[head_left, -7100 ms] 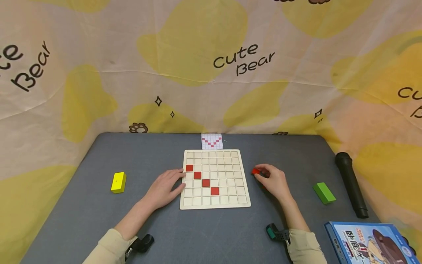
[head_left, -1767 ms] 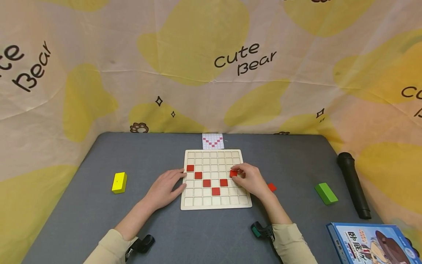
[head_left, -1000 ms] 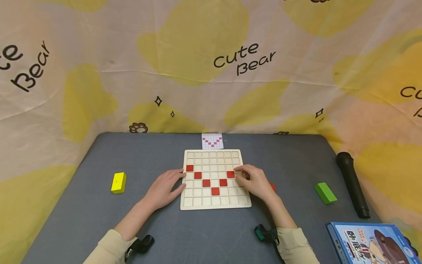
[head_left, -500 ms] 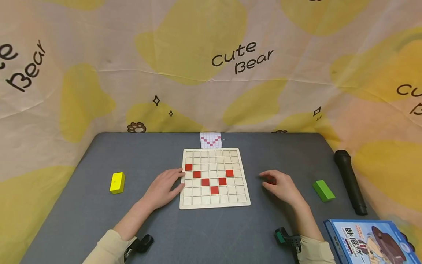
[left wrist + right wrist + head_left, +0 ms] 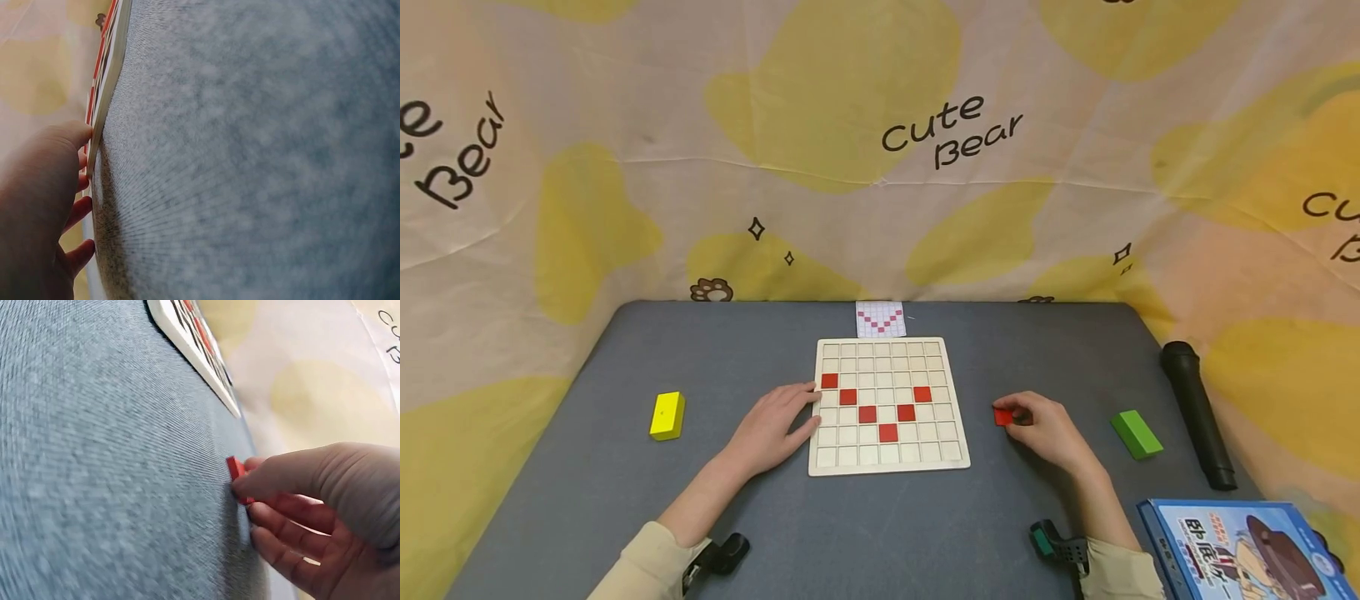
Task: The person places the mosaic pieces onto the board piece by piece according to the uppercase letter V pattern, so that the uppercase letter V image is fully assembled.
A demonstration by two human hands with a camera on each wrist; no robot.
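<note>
A cream grid board [image 5: 925, 473] lies mid-table, with several red square tiles [image 5: 888, 432] seated in its cells in a slanting V. The right arm of the V ends at a tile [image 5: 922, 394] one row lower than the left arm's top. My left hand [image 5: 772, 425] rests at the board's left edge, fingertips and thumb touching the rim; the left wrist view shows its thumb [image 5: 75, 133] against the side. Right of the board, my right hand [image 5: 1043, 427] pinches a red square tile [image 5: 1003, 417] between thumb and fingers, close over the table, as the right wrist view shows too.
A small card [image 5: 881, 320] printed with a pink V on a grid lies behind the board. A yellow block [image 5: 667, 416] stands far left. On the right are a green block [image 5: 1137, 434], a black microphone [image 5: 1198, 417] and a blue box [image 5: 1240, 550]. A patterned cloth hangs behind the table.
Two more red tiles have been set along the right side of the V. My right hand has left the board, moved right and taken hold of another tile. The left hand stays put.
</note>
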